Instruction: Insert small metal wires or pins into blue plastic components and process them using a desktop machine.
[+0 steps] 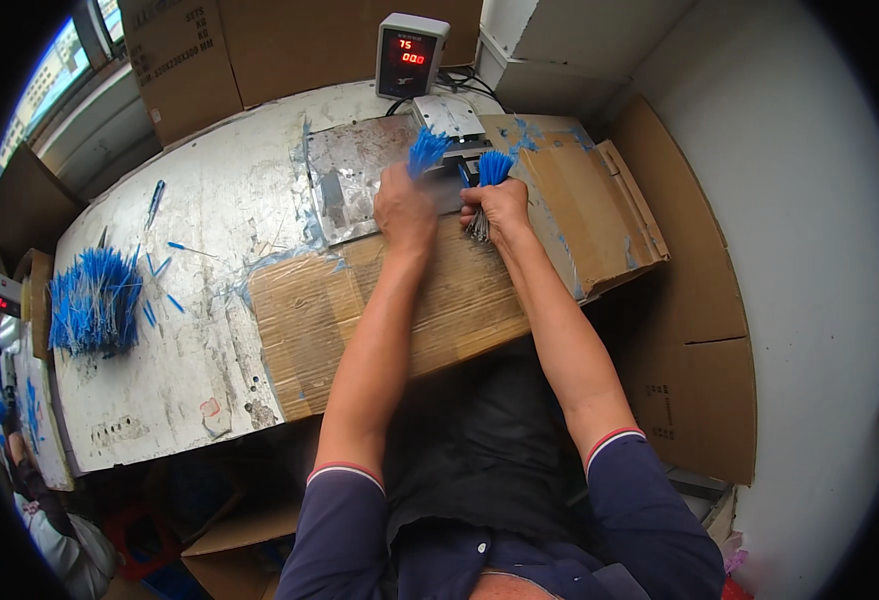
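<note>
My left hand (405, 206) is closed around a bundle of thin blue-tipped sticks (426, 152), whose blue ends fan out above the fingers; the hand is slightly blurred. Just to its right, my right hand (504, 208) grips another bundle of blue-tipped sticks (495, 167), with pale thin ends showing below the fist. Between and behind the hands is a small dark and metal device (464, 150), partly hidden by them. A large pile of the same blue sticks (96, 300) rests at the left of the table.
A counter box with red lit digits (411, 56) stands at the back, cables beside it. Loose blue sticks (159, 268) and a pen (155, 204) lie on the worn white table (199, 350). Cardboard sheets (399, 310) cover its front. At far left, another person's arm (31, 475) shows.
</note>
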Action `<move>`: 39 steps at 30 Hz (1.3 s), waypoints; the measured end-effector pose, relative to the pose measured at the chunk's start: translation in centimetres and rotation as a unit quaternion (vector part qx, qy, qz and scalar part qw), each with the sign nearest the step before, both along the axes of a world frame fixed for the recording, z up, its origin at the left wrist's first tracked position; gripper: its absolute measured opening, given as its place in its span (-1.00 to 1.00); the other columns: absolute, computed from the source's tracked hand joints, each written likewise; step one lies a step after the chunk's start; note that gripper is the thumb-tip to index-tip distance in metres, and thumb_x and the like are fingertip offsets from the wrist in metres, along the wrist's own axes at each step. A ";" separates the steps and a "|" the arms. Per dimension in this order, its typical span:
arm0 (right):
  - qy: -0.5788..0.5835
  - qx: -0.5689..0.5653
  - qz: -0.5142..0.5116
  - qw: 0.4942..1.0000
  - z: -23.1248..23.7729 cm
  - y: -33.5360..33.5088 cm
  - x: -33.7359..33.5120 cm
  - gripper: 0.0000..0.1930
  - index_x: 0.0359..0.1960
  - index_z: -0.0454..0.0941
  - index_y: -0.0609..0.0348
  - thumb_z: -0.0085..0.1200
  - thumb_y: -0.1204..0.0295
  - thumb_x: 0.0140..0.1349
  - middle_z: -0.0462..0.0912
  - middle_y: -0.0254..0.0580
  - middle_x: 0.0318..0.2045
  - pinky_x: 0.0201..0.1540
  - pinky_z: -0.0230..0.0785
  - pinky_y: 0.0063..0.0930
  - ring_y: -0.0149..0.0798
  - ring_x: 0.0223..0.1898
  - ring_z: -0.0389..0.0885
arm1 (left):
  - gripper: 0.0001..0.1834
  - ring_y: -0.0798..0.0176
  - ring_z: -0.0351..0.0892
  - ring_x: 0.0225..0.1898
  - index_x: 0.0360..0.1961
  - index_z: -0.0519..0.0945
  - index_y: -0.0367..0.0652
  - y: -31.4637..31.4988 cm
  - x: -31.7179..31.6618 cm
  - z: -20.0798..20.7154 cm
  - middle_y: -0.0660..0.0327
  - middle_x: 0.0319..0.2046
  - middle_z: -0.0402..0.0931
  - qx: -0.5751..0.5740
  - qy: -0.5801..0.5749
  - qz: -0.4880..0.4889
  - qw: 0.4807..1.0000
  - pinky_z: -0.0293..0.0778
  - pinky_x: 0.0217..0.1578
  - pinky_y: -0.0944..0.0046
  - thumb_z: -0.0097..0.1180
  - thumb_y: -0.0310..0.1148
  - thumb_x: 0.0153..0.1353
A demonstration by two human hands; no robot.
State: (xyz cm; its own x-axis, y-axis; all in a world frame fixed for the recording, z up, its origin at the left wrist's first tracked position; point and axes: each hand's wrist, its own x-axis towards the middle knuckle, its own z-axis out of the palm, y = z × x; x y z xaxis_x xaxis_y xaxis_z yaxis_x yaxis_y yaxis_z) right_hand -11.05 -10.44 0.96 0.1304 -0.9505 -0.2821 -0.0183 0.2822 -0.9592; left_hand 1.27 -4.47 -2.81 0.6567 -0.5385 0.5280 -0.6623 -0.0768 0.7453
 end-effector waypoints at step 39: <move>-0.216 -0.005 0.072 0.974 -0.7 1.6 -2.8 -0.82 -0.25 0.60 0.30 0.28 0.60 0.10 0.68 -0.13 -0.39 -0.40 0.71 -0.25 -0.23 -0.47 0.70 | -0.80 -0.18 0.63 -0.22 -0.19 0.59 -0.20 0.1 0.0 0.0 -0.03 -0.29 0.66 0.050 -0.036 -0.049 0.997 0.42 -0.16 -0.07 0.13 -0.52 0.12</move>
